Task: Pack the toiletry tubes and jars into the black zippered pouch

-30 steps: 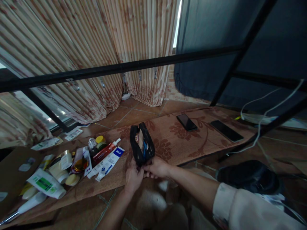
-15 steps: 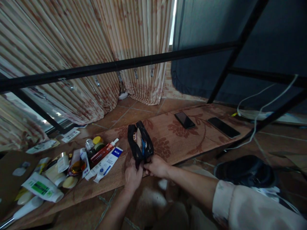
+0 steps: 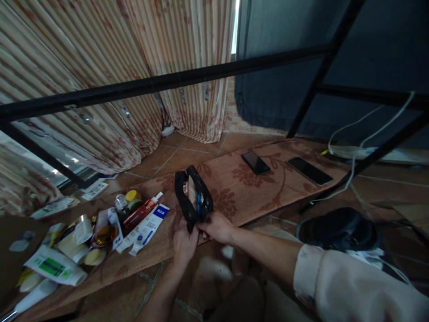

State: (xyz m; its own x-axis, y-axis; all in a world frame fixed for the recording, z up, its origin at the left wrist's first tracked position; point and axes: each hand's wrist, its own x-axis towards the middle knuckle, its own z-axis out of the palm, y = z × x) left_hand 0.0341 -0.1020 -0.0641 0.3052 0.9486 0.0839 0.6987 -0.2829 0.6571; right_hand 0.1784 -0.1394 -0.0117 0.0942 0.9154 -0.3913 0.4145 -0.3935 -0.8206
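Observation:
A small black zip pouch (image 3: 181, 193) stands on the patterned mat, its mouth gaping upward. Inside it show a beige item and something blue, too small to name. My left hand (image 3: 185, 241) is closed on the pouch's near end, at the left side. Just to the right, my right hand (image 3: 217, 229) pinches the same end with bent fingers. The zip pull, if my fingers have it, is hidden. Left of the pouch lie a white and blue tube (image 3: 149, 230) and a red bottle (image 3: 140, 212).
Several toiletries, among them a white and green tube (image 3: 55, 264), crowd the mat's left part. Two phones (image 3: 255, 162) lie to the right on the mat (image 3: 234, 197). A black metal bar (image 3: 140, 88) crosses behind. A dark bag-like item (image 3: 338, 229) and white cable (image 3: 353, 165) are at right.
The whole view has shifted slightly, so everything appears a little higher and further left. Both hands keep their hold at the pouch's near end; the pouch still gapes.

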